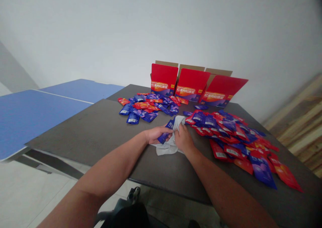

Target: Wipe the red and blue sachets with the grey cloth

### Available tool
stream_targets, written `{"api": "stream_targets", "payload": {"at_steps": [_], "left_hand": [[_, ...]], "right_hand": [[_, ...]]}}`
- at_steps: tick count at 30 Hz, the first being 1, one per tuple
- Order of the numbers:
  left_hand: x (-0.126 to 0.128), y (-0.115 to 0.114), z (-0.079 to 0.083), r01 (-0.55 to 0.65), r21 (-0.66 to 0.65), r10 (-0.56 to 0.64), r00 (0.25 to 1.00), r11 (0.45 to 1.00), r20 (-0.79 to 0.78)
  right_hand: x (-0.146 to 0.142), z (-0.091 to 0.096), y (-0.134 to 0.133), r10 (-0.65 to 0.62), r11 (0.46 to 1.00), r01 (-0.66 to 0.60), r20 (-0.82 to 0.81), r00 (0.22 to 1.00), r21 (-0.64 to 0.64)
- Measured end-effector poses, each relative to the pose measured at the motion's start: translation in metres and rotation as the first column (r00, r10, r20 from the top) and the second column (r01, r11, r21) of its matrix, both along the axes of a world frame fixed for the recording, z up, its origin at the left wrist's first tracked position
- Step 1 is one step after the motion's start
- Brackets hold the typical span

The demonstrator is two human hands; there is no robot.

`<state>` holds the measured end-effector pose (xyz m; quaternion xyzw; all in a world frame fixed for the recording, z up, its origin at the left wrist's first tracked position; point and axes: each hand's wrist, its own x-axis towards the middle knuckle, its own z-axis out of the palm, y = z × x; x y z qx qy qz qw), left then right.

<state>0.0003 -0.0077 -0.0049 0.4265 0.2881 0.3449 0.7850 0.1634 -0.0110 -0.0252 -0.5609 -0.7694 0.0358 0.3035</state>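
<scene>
My left hand (156, 134) is closed on a blue pouch (164, 136), its thumb lying across the front. A light grey cloth (167, 149) is gripped in my right hand (184, 139) and presses against the pouch's right side. The loose end of the cloth hangs down toward the dark table. To the right of my hands is a large heap of red and blue pouches (226, 127). Beyond them to the left lies a smaller scattered pile of red and blue pouches (151, 106). The fingertips of my right hand are partly hidden by the cloth.
Three red cartons with raised flaps, a left one (164, 78), a middle one (192, 83) and a right one (221, 90), stand at the back of the dark table (100, 130). A blue table (55, 104) adjoins on the left. Wooden boards (299, 124) lean at the right.
</scene>
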Motion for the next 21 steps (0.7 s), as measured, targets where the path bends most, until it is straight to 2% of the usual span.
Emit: {"api": "stream_targets", "payload": {"at_steps": [4,8,11,15,18,21], "left_hand": [[-0.003,0.0,0.0,-0.006,-0.038,0.007,1.0,0.999,0.026],[-0.007,0.001,0.006,-0.028,-0.124,0.046,0.989,0.992,0.143],[-0.013,0.005,0.011,-0.143,-0.182,0.188,0.948,0.973,0.258],[-0.023,0.007,0.016,-0.374,-0.223,0.429,0.848,0.9,0.311],[-0.026,0.004,0.021,-0.447,-0.19,0.484,0.833,0.874,0.266],[-0.023,0.001,0.03,-0.502,-0.133,0.518,0.843,0.854,0.147]], "right_hand": [[0.0,-0.001,0.005,-0.019,0.999,0.017,-0.064,0.998,-0.03],[0.0,-0.002,0.007,0.002,0.997,-0.004,-0.034,0.999,-0.072],[-0.002,-0.001,0.007,0.044,0.995,-0.044,-0.001,0.999,-0.093],[-0.004,0.002,0.007,0.045,0.992,-0.043,0.015,0.999,-0.121],[-0.005,0.004,0.006,0.05,0.99,-0.046,0.023,0.999,-0.136],[-0.006,0.005,0.006,0.048,0.988,-0.044,0.021,0.999,-0.151]]}}
